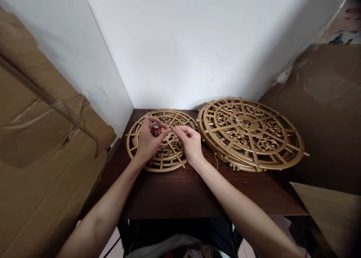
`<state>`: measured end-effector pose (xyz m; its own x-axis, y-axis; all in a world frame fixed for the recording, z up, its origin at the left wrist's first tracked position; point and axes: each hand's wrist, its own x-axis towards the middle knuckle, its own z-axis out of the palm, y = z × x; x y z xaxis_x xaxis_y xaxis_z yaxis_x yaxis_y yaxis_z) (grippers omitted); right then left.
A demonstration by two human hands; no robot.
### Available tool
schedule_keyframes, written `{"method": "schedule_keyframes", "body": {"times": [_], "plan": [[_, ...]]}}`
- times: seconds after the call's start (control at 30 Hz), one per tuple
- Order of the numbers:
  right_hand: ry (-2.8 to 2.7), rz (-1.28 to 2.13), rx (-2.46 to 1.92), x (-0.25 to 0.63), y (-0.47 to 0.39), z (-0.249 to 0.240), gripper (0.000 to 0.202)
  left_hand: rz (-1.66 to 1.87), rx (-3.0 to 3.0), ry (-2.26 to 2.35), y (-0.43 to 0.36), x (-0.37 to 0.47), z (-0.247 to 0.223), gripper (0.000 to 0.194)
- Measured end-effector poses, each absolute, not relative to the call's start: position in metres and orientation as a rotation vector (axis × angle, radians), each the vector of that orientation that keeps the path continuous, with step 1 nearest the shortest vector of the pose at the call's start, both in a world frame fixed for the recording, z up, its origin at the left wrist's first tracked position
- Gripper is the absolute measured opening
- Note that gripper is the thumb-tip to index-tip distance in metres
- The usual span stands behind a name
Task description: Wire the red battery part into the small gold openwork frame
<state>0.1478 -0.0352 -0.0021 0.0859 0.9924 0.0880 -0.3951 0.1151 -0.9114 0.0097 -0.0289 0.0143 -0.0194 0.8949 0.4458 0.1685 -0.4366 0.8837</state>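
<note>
Over the smaller gold openwork disc, my left hand curls around a small red cylinder with a silvery round end; its exact kind is unclear. The thumb of that hand points toward the fingertips of my right hand. Thumb and forefinger of my right hand are pinched together just above the middle of the disc. Anything between them is too small to make out. Both hands partly cover the disc, which has spokes and scroll patterns and lies flat on the dark brown table.
To the right is a stack of larger gold openwork discs with thin loose wires at its centre. A yellow wire hangs between stack and disc. Cardboard flanks the left, more cardboard the right. A white wall rises behind.
</note>
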Motion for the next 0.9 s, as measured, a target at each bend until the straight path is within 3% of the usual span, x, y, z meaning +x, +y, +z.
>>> {"method": "schedule_keyframes", "body": {"times": [0.43,0.57,0.67,0.9], "plan": [[-0.798,1.342,-0.858,0.1489,-0.0325,-0.0013,0.025,1.397,1.786,1.121,-0.0327,0.0096,0.0153,0.034],[-0.801,1.34,-0.872,0.148,-0.0339,0.0002,0.025,1.431,1.668,1.009,-0.0349,0.0101,0.0172,0.023],[-0.83,1.317,-0.89,0.1481,-0.0345,0.0003,0.025,1.456,1.559,0.893,-0.0357,0.0106,0.0175,0.013],[-1.021,1.136,-0.959,0.15,-0.0337,-0.0039,0.018,1.536,1.565,0.914,-0.0357,0.0097,0.0213,0.015]]}}
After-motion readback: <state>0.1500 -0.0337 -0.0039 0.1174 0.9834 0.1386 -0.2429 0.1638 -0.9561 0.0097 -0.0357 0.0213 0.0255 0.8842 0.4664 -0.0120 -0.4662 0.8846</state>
